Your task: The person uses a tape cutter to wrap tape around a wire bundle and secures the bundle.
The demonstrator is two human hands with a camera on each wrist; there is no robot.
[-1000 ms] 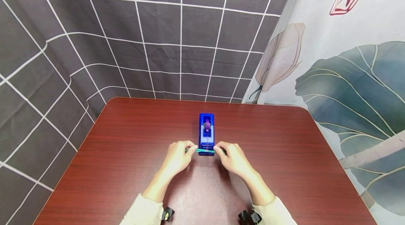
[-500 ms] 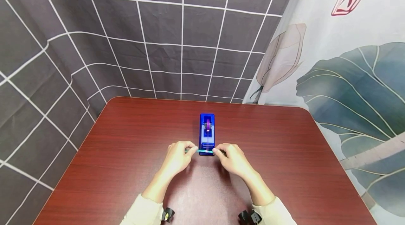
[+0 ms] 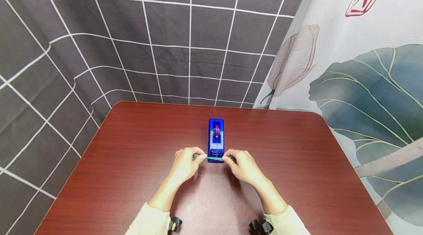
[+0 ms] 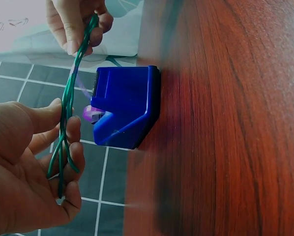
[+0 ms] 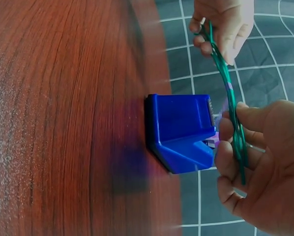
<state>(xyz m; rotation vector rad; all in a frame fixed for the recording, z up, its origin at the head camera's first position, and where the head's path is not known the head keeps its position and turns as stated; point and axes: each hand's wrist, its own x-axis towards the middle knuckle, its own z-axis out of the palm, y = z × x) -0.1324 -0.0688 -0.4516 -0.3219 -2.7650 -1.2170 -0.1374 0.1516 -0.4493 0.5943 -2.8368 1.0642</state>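
My left hand [image 3: 185,165] and right hand [image 3: 243,166] pinch a bundle of thin green wires [image 3: 214,158] between thumb and fingers, one hand toward each end. The bundle lies level across the near end of a blue tape dispenser [image 3: 216,147]. The dispenser carries a roll of purple tape [image 3: 216,131]. In the left wrist view, a strip of purple tape [image 4: 81,87] runs from the dispenser's toothed edge to the wires [image 4: 68,93]. A purple patch of tape shows on the wires [image 5: 230,96] in the right wrist view. Loose wire ends splay across the left fingers.
The dispenser stands on a reddish-brown wooden table [image 3: 138,136]. Behind it hangs a dark grey curtain [image 3: 165,25] with white grid lines. A pale curtain [image 3: 330,44] with leaf prints hangs at the right. A small black camera sits on each wrist.
The right fingertips have shifted slightly left and toward me along the wires. The left hand is almost still, and the dispenser stays in place.
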